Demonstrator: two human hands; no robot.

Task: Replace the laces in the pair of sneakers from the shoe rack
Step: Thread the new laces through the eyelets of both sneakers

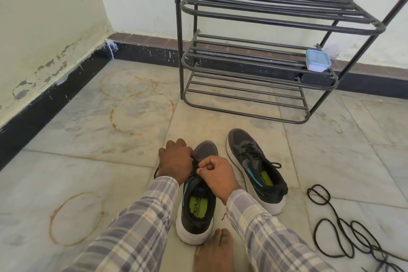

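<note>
Two grey sneakers with white soles stand on the floor, toes pointing away from me. Over the lace area of the left sneaker are both my hands. My left hand curls over its left side and grips there; a black lace end loops out beside that wrist. My right hand pinches the black lace at the tongue. The right sneaker stands apart with its black lace still threaded. Loose black laces lie coiled on the floor at the right.
A black metal shoe rack stands against the far wall, with a small blue-lidded plastic box on its lower shelf. A bare foot rests just behind the left sneaker. Rust rings mark the marble floor at left.
</note>
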